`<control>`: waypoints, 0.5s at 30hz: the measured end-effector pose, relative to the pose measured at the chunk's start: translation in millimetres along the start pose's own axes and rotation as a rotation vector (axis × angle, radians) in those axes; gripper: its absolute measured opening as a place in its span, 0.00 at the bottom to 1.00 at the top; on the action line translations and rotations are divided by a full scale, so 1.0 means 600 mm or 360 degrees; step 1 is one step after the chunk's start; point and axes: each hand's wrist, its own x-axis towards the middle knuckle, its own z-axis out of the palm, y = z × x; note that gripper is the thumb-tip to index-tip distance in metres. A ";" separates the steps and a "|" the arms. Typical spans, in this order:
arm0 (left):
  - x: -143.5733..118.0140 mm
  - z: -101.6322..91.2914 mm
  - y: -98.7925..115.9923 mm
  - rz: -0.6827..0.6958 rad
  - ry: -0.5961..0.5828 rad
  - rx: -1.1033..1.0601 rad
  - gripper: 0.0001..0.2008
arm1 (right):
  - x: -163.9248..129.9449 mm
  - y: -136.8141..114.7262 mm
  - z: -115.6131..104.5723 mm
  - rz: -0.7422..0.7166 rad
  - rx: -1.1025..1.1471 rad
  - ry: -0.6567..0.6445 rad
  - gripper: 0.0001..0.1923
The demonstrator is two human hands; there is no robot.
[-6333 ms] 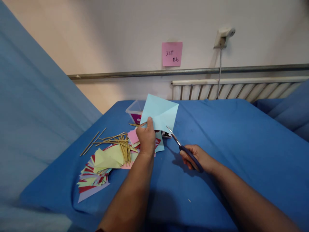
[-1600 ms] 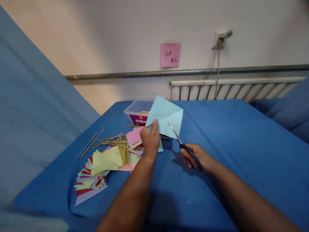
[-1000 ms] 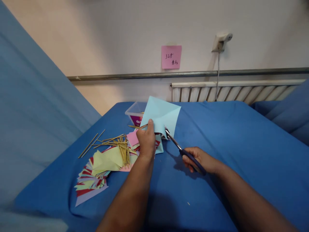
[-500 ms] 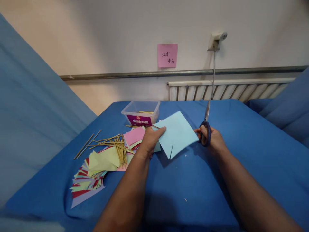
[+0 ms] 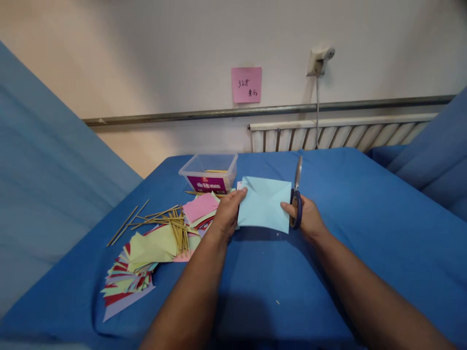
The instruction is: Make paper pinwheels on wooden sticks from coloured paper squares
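Head view: cutting has stopped. Left hand [image 5: 229, 211] and right hand [image 5: 308, 217] now pinch the light-blue paper [image 5: 265, 204] by opposite edges at centre; scissors [image 5: 296, 198] closed in right grip, blades at 12 o'clock. Looks like repositioning before another cut.

There is only the one view, from a camera worn on the person's head, looking forward and down along both forearms. It sits close over the blue-covered table [image 5: 365, 233], whose near edge drops out of the bottom. It faces the wall [image 5: 164, 58], squarely enough that the radiator [image 5: 339, 133] and pink note [image 5: 246, 84] show.
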 end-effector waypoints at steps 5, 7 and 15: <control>-0.006 0.025 -0.017 -0.0090 0.0010 -0.0181 0.23 | 0.011 0.017 0.011 -0.0144 0.0056 0.0559 0.18; -0.014 0.036 -0.032 -0.0136 -0.0124 -0.0111 0.21 | 0.011 0.019 0.011 -0.0176 0.0063 0.0609 0.18; -0.027 0.063 -0.063 -0.0157 -0.0079 -0.0118 0.16 | -0.002 0.006 0.020 -0.0272 0.0077 0.0501 0.18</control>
